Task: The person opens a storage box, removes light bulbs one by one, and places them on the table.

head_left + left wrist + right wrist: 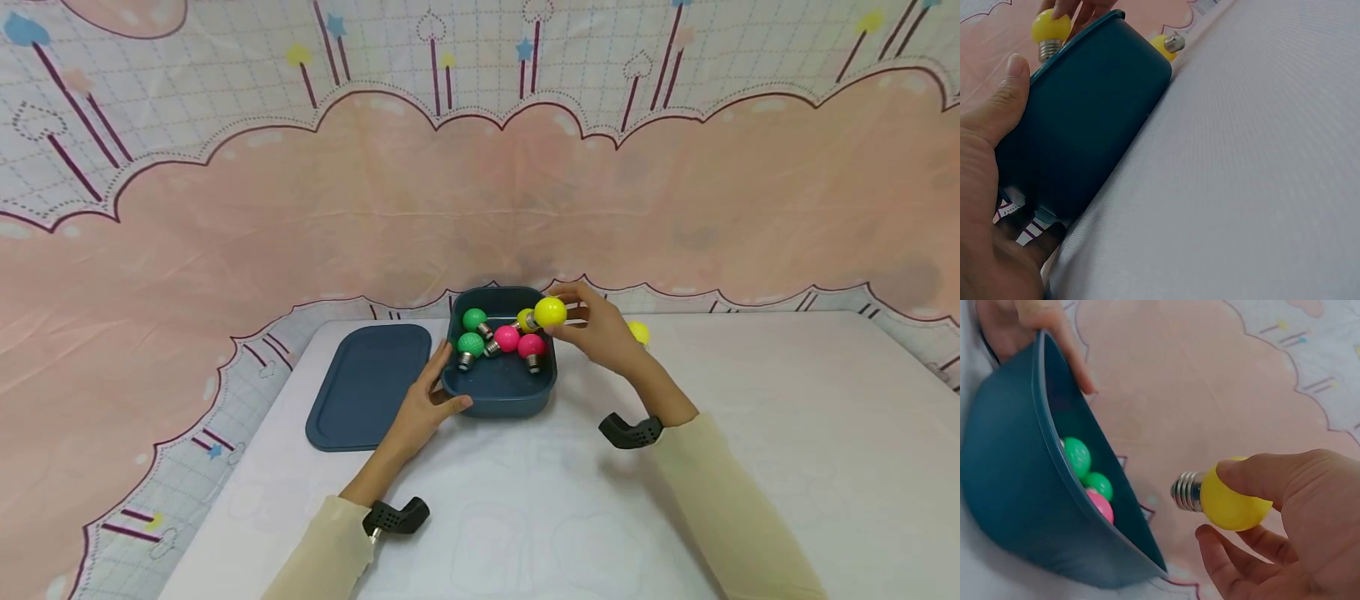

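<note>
Yellow bulb (pixel 551 312): one unit, held in the right hand (pixel 602 333), located near the 2 o'clock edge of the blue box (pixel 498 405) as seen from the head view. The right thumb and fingers are clamped on the globe. In the right wrist view, the thumb lies across the globe's 1 o'clock side and the fingers lie toward 5 o'clock; the screw base projects free toward 9 o'clock, apart from the box rim.

Quantities: seven bulbs in total. Inside the box: two green bulbs (pixel 470 345) toward 9 and 11 o'clock; two pink bulbs (pixel 532 345), one near centre and one between 2 and 3 o'clock; one second yellow bulb (pixel 526 318) toward 1 o'clock. A third yellow bulb (pixel 638 332) rests on the white table (pixel 525 500) at 3 o'clock from the box. One lid (pixel 367 387) lies flat between 8 and 9 o'clock.

Left hand (pixel 426 410): thumb and fingers apart, touching the box around its 8 o'clock corner.
</note>
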A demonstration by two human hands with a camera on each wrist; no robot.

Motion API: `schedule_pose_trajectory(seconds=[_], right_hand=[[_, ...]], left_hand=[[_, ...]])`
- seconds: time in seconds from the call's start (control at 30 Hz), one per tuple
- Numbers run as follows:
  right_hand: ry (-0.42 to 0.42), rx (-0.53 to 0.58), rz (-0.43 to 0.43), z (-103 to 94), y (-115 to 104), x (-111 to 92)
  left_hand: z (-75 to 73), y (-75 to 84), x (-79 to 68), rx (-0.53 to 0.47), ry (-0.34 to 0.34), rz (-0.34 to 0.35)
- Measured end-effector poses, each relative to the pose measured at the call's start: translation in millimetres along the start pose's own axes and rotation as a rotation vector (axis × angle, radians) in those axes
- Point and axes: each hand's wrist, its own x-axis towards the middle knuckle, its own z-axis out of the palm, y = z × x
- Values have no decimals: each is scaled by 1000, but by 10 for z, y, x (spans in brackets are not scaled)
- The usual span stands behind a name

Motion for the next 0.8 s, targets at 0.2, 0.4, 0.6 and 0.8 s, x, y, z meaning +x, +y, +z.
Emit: schedule_pose_trajectory(seconds=[0.2, 0.4, 0.6, 0.8], right_hand=[[38, -12, 12, -203, 59, -103], [60, -34, 19, -451, 199, -209], [115, -77, 48, -696, 277, -309], [176, -67, 105, -889, 341, -392]], left_hand=[[-4, 12, -2, -23, -3, 4], [3, 26, -1, -23, -5, 5], [2, 18, 1, -16, -4, 7], [-3, 9, -8, -21, -1, 11]])
